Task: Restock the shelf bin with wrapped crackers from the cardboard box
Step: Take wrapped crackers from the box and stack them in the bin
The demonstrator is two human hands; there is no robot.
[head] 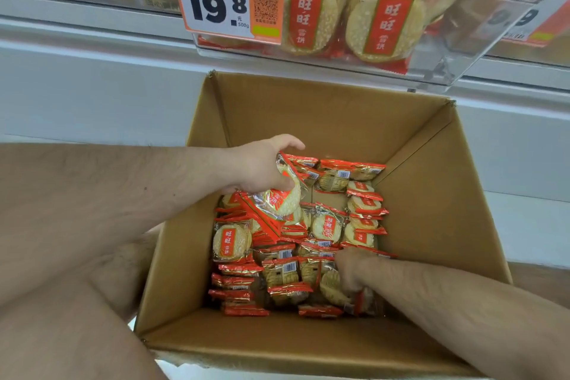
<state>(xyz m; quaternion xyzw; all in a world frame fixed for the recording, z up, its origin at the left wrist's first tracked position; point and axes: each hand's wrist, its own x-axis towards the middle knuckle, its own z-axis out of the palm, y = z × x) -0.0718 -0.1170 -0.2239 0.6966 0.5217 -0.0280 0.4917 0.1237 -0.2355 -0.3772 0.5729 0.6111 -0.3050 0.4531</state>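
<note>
Pale yellow crackers [287, 200] are wrapped in clear and red packs inside a brown cardboard box [431, 194], and black numbers are printed on a white and orange price tag [216, 0].

An open brown cardboard box [431, 200] at six o'clock holds red-and-clear wrapped round crackers [290, 274] lying jumbled; the clear plastic shelf bin [456, 49] at twelve o'clock holds more.
</note>
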